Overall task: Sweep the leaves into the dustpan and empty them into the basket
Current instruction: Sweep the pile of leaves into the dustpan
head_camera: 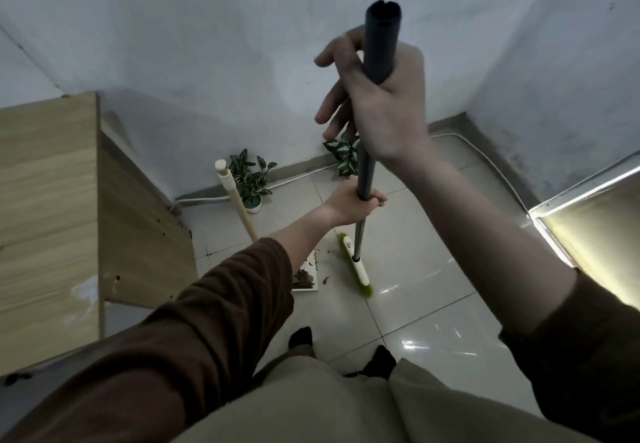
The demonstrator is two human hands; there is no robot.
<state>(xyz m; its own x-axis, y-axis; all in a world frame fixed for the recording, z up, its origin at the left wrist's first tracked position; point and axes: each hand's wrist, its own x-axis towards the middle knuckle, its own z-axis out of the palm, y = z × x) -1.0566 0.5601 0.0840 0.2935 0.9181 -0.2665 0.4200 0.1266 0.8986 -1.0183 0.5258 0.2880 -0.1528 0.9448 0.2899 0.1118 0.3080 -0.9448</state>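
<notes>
left hand (349,205) low, right hand (384,106) high, fingers clamped on the broom (366,172), its head beside the dustpan (304,289).

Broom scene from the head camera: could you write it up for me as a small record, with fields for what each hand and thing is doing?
Broom: dark pole, green bristles down on the tiled floor
Left hand: grips the pole low down
Right hand: holds the pole near its top, some fingers loose
Dustpan: cream, on the floor just left of the bristles
Leaves: a pile in the dustpan, bits scattered beside it
Basket: not in view
Nearby: potted plants by the wall, wooden table at left
</notes>
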